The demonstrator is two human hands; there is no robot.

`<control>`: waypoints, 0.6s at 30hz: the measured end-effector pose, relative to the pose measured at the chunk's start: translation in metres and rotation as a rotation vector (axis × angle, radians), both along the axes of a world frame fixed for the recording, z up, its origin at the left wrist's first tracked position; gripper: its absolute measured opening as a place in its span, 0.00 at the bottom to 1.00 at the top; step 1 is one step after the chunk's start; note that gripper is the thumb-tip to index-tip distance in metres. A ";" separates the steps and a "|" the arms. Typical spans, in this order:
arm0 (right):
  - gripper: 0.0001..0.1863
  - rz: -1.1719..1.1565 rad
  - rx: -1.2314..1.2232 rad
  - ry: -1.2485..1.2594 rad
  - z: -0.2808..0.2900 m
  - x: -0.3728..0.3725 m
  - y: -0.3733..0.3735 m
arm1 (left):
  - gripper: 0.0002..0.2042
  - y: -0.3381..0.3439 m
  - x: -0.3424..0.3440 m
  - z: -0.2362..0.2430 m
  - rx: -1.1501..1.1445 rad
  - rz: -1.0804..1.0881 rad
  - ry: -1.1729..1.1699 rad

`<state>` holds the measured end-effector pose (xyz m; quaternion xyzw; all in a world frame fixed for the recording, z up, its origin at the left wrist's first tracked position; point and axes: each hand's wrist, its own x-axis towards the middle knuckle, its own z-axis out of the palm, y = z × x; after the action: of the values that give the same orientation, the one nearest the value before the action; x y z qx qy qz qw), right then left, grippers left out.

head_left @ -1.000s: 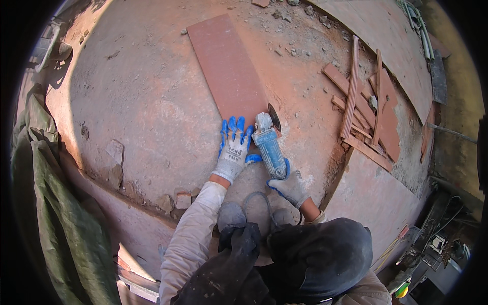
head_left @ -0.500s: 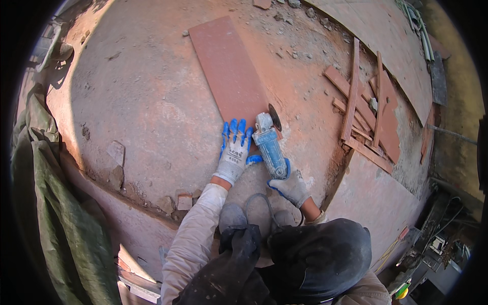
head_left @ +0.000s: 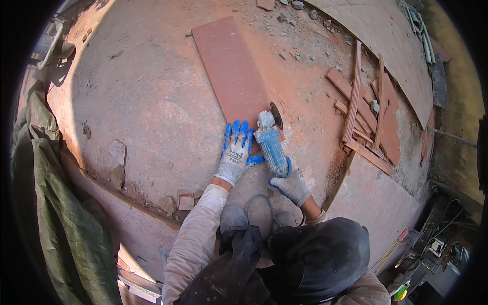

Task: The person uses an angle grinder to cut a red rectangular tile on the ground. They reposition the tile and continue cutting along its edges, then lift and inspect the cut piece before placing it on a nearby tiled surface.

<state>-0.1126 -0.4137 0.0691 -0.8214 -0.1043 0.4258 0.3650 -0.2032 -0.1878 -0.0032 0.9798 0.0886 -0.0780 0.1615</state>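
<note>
A long reddish-brown tile point(head_left: 233, 68) lies flat on the dusty ground in front of me. My left hand point(head_left: 235, 152), in a white glove with blue-coated fingers, is spread palm down at the tile's near end. Its fingertips touch the surface. My right hand point(head_left: 292, 184), gloved the same way, is wrapped round the rear of a blue angle grinder point(head_left: 272, 150). The grinder's dark disc point(head_left: 276, 115) stands on edge at the tile's right side; where it meets the tile is partly hidden by the grinder head. A cord runs back toward my shoes.
Cut tile strips and broken pieces point(head_left: 363, 104) lie piled at the right, beside a raised slab point(head_left: 376, 203). Rubble point(head_left: 300, 20) is scattered at the far side. A green tarp point(head_left: 61, 203) hangs at the left. Brick bits point(head_left: 184, 202) lie near my left forearm.
The grinder has edged slightly forward along the tile's right side. My left hand keeps its place on the tile, and the whole view has shifted a little.
</note>
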 end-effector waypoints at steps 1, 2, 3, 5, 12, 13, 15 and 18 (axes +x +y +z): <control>0.36 0.006 0.017 -0.005 0.002 0.001 0.001 | 0.52 0.000 -0.001 0.000 -0.001 0.009 -0.064; 0.37 0.016 0.015 -0.013 0.003 0.002 0.003 | 0.51 0.000 -0.001 -0.001 -0.028 0.019 -0.082; 0.37 0.031 0.009 -0.030 0.005 0.003 0.004 | 0.51 0.000 -0.002 -0.001 -0.068 0.030 -0.071; 0.37 0.007 0.036 0.002 0.006 0.003 0.005 | 0.49 0.001 -0.002 -0.002 -0.094 0.040 -0.121; 0.38 -0.001 0.062 -0.009 -0.001 0.005 0.007 | 0.39 0.003 -0.003 -0.005 -0.075 0.032 -0.138; 0.38 -0.001 0.063 -0.015 -0.001 0.005 0.008 | 0.38 0.004 -0.003 -0.004 -0.077 0.036 -0.192; 0.39 -0.002 0.065 -0.027 0.001 0.006 0.010 | 0.36 0.004 -0.003 -0.004 -0.140 0.056 -0.172; 0.39 0.023 0.077 -0.057 0.007 0.009 0.013 | 0.36 0.005 -0.003 -0.002 -0.161 0.062 -0.178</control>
<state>-0.1037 -0.4004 0.0762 -0.8172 -0.1404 0.4020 0.3883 -0.2061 -0.1828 -0.0050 0.9635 0.0974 0.0073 0.2493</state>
